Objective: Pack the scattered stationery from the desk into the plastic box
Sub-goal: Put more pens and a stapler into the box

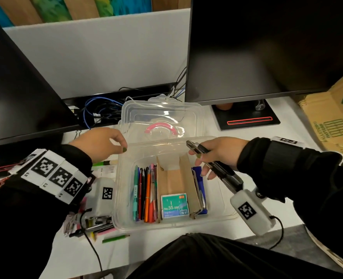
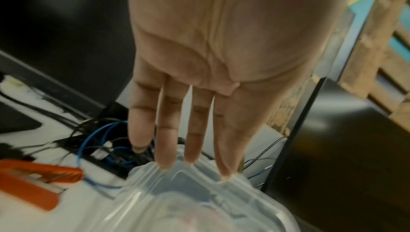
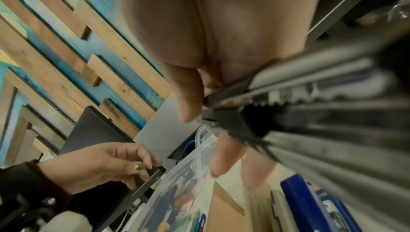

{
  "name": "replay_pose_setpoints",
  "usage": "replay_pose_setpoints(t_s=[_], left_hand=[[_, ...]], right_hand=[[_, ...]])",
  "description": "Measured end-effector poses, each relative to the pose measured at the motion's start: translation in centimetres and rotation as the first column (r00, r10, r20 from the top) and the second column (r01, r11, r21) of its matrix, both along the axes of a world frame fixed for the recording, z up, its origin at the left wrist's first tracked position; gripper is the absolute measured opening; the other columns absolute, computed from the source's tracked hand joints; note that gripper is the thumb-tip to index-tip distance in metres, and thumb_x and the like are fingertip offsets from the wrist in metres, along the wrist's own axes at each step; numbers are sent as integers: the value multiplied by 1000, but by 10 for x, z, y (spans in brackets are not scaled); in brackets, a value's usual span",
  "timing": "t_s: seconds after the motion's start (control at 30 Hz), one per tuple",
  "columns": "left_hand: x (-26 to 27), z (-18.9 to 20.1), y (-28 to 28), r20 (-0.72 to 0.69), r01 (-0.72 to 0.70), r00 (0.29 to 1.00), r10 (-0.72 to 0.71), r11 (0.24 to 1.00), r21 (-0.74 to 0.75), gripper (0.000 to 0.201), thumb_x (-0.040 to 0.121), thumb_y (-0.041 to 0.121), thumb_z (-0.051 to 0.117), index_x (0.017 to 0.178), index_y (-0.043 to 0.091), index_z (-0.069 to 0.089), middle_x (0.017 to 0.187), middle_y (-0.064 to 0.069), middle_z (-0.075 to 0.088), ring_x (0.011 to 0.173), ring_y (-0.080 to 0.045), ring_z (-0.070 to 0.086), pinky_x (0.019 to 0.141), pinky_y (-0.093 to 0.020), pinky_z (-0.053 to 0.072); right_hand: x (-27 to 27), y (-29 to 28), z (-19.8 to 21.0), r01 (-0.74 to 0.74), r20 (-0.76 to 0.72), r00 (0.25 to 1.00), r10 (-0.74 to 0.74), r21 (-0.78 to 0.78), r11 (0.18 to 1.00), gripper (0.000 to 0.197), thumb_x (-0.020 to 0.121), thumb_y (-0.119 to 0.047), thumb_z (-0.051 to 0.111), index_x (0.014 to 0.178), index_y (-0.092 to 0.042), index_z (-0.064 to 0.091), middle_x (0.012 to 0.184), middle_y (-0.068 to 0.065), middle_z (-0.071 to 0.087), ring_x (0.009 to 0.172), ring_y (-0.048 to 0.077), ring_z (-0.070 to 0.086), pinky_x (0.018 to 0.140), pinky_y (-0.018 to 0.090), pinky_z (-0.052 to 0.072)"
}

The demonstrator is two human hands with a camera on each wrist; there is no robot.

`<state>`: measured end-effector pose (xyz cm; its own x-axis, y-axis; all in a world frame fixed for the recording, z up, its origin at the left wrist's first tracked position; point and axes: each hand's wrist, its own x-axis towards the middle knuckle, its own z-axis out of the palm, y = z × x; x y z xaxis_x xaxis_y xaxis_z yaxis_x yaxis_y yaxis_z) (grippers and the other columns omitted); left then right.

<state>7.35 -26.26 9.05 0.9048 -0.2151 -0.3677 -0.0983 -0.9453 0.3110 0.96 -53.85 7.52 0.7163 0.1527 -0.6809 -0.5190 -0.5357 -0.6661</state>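
The clear plastic box [image 1: 124, 198] sits dead centre on the white desk [image 1: 287, 198], lid [image 1: 162, 115] thrown open and leaning back at twelve o'clock, a pink handle [image 1: 160, 126] showing through it. Inside, at nine o'clock, a row of pens [image 1: 144, 194] lies lengthwise against the left wall. A brown cardboard divider [image 1: 174, 178] takes the middle, with a teal box of staples [image 1: 174, 205] at its six o'clock end. At three o'clock of that, a blue stapler [image 1: 199, 190] lies along the divider's right wall.

Over the box's two o'clock corner, the right hand [image 1: 221, 153] grips a bundle of black and silver box cutters [image 1: 213, 162]: thumb and upper fingers wrapped round them, the lower fingers hanging loose toward the stapler. The bundle is tilted, one end up at eleven o'clock, the other down at five, clear of the box's contents.

Across at ten o'clock, the left hand [image 1: 104, 141] hovers by the box's back-left corner. From the left wrist view its fingers [image 2: 168, 139] run straight and close together, holding nothing, tips just over the lid's edge.

Outside, at eight o'clock, a heap of loose pens and clips [image 1: 94, 222] lies on the desk, a green pencil [image 1: 115, 238] at seven o'clock of the box, another green marker [image 1: 103, 163] at nine. An orange stapler [image 2: 37, 181] lies further left near the blue cables [image 1: 98, 109]. Two dark monitors [image 1: 267, 47] stand behind, and a cardboard carton [image 1: 331, 121] at three o'clock.
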Motion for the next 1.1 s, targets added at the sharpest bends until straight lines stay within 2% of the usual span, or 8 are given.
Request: replay_pose_setpoints(t_s=[0.1,0.23,0.33,0.43,0.53,0.8,0.97,1.1], left_hand=[[-5,27,-17,62,87,995,-78,984,-157,9,84,23,66,80,30,68,76,16,64,67,-2,59,55,-12,41],[-19,50,-56,88,209,978,-190,900,-383,15,82,17,69,88,30,71,74,17,69,60,5,61,52,-9,47],[-24,46,-78,175,323,944,-278,886,-332,25,78,27,73,101,37,69,90,18,67,70,0,60,64,-7,45],[-26,38,-92,236,359,926,-296,884,-299,21,79,25,72,98,32,72,85,15,67,71,1,57,66,-6,40],[-25,31,-102,254,307,939,-232,897,-317,14,83,18,68,93,26,73,73,19,60,65,5,54,63,-1,37],[-15,2,-109,332,250,937,-110,874,-416,10,83,15,68,87,21,74,77,16,60,72,-2,55,68,-4,38],[-15,-16,-111,376,379,891,-255,873,-308,11,85,18,66,90,22,75,89,5,68,83,-11,61,80,-27,48],[-12,-24,-113,391,409,876,-284,865,-289,12,85,16,66,88,23,76,88,4,69,81,-11,60,79,-23,47]], right_hand=[[-2,-2,4,-69,39,997,64,119,991,29,99,-12,41,127,-13,48,99,1,66,84,20,66,76,37,55],[1,4,12,-164,128,981,146,147,975,23,98,-8,42,106,-27,54,104,-11,64,102,27,66,67,23,55],[3,8,16,-217,214,959,186,131,967,22,96,-2,44,107,-20,53,112,-4,63,106,26,65,80,25,55],[9,8,15,-251,288,931,223,64,966,20,94,-4,50,114,-9,53,115,-3,66,104,19,66,93,30,51],[14,4,12,-237,360,905,227,-18,971,16,90,-9,59,100,-21,53,109,2,71,101,18,68,98,36,49],[25,-12,-2,-164,425,852,306,-339,927,28,77,-12,72,97,-25,57,89,-6,68,85,15,66,83,29,54],[29,-14,-10,-192,427,785,449,-521,832,21,78,-18,69,96,-25,60,93,-7,69,89,12,62,82,27,50],[38,-13,-15,-242,363,746,559,-634,734,20,80,-24,68,98,-24,60,95,-10,66,82,12,54,74,24,43]])
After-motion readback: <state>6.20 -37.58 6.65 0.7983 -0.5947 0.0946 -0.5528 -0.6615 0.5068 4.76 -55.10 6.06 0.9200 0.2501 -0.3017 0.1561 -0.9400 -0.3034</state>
